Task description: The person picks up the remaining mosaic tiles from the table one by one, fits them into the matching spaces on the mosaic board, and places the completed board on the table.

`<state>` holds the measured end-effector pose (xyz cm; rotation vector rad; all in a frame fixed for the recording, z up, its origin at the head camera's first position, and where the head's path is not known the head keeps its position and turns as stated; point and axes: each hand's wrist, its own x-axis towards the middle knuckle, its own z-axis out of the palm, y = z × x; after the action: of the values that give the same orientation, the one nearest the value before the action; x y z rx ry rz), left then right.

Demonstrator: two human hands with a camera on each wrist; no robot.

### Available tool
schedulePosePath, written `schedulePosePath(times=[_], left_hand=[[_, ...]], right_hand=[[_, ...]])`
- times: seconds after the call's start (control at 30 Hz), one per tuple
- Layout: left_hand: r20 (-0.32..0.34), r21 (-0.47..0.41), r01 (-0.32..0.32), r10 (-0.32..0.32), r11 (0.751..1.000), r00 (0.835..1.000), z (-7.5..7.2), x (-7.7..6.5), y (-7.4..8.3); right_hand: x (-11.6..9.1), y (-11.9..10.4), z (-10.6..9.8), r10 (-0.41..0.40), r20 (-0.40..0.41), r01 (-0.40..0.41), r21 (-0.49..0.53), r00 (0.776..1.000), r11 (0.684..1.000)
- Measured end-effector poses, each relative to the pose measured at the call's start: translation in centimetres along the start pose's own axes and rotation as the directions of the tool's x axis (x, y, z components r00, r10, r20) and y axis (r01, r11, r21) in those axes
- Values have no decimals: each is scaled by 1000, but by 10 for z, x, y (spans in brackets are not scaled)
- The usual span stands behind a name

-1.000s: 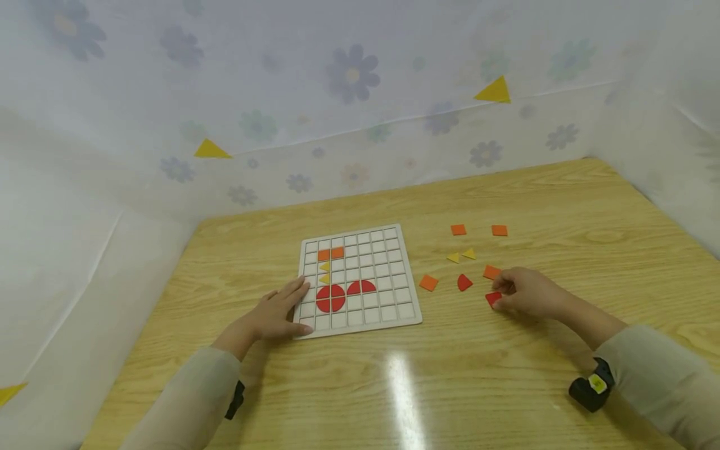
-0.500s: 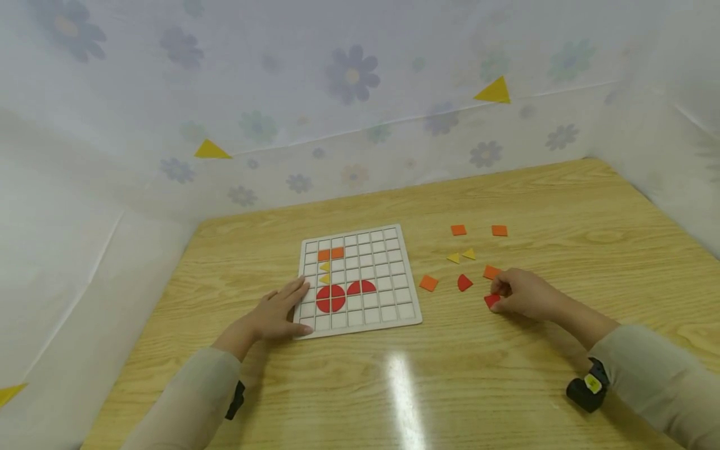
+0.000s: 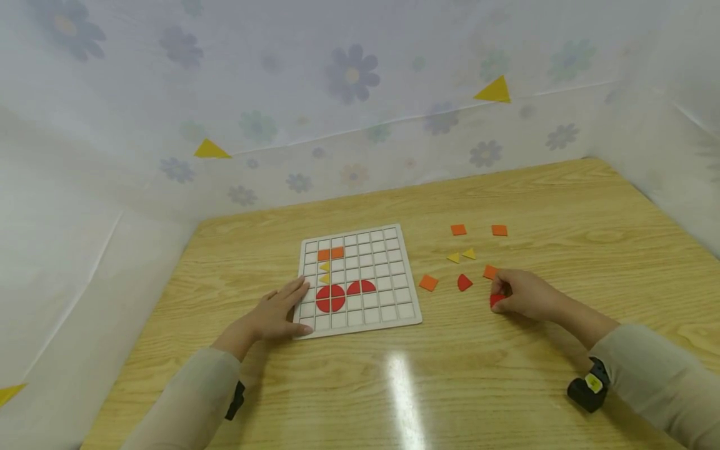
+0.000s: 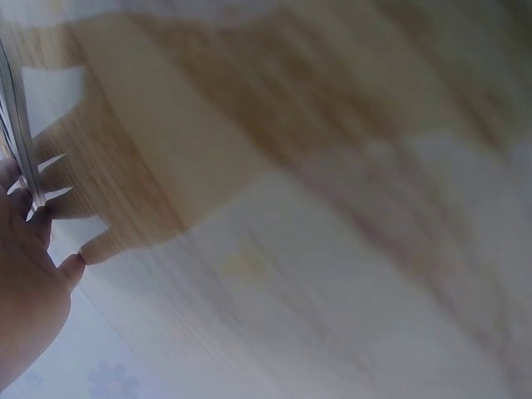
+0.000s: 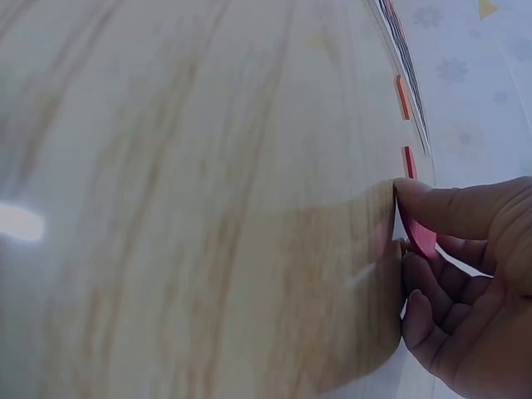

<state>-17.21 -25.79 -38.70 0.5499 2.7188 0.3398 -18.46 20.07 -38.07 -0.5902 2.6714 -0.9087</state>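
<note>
On the wooden table lies a white grid board bearing orange squares, yellow triangles and red quarter-circle pieces in some cells. My left hand rests with fingers extended on the board's left edge; in the left wrist view its fingertips touch that edge. To the right of the board, my right hand pinches a red piece between thumb and fingers, close over the tabletop. The right wrist view shows this red piece tilted up from the table, partly covered by the thumb and fingers.
Loose pieces lie right of the board: a red quarter circle, two yellow triangles, and several orange squares. One orange square is right beside the right hand's fingers. A flowered white cloth stands behind the table.
The right hand stays in nearly the same place while the red piece between its fingers turns and tilts, showing less of its face. My left hand keeps still on the board.
</note>
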Motion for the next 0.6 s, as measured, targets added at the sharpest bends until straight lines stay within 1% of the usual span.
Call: schedulePosePath(times=[0.13, 0.2, 0.43, 0.6], left_hand=[[0, 1, -5, 5, 1000, 1000, 0, 0, 1], [7, 2, 4, -4, 1000, 1000, -1, 0, 1], [11, -4, 7, -7, 1000, 1000, -2, 0, 2], [19, -11, 13, -13, 1000, 1000, -2, 1, 3]], right_hand=[[-1, 2, 0, -13, -11, 13, 6, 1000, 1000], [-1, 3, -1, -18, -17, 18, 10, 1000, 1000], [0, 5, -2, -30, -13, 31, 79, 999, 996], [0, 4, -3, -31, -2, 31, 108, 1000, 994]])
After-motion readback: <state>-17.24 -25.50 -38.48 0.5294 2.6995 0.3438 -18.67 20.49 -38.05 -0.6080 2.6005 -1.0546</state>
